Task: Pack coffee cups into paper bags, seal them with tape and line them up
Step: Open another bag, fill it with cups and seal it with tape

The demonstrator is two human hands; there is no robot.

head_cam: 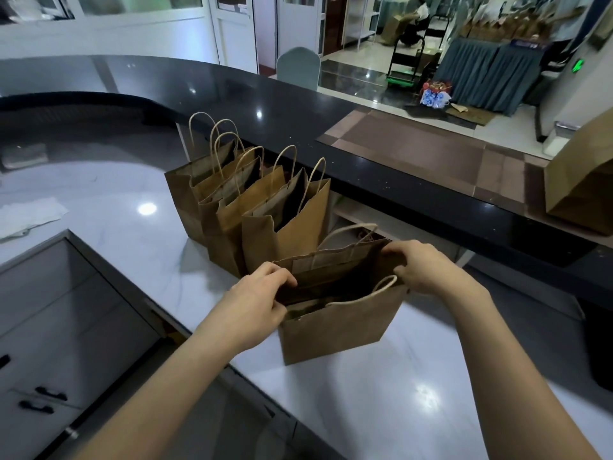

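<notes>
Left hand: our left hand [257, 293] grips the left end of the bag mouth, the fingers curled over the rim and the thumb on the near side.
Right hand: our right hand [428, 268] pinches the right end of the same mouth, the fingers folded over the rim.
Open bag: the brown paper bag [335, 330] stands upright on the table between our 2 hands, its mouth pulled wide. Inside it is dark, and we cannot tell what it holds.
Handles: 1 twisted cord handle [378, 290] lies over the near wall, close to our right hand; the other handle [348, 232] rises at the far wall.
Row of bags: beyond our left hand we see a row of bags [245, 197] standing close together, about 4 of them, touching side to side, with mouths open and handles up. The nearest of them stands just behind the bag that we hold.
Table: the white marble table [381, 393] carries all these bags.
Raised ledge: a dark glossy ledge [298, 104] runs behind the bags, far from both hands.
Large bag: to the far right of our right hand, a bigger brown bag [583, 180] rests on the ledge.
Paper: far to the left of our left hand, a white sheet [30, 214] lies on the table.
Drawers: below our left forearm there are grey drawers [49, 343] with black handles.
</notes>
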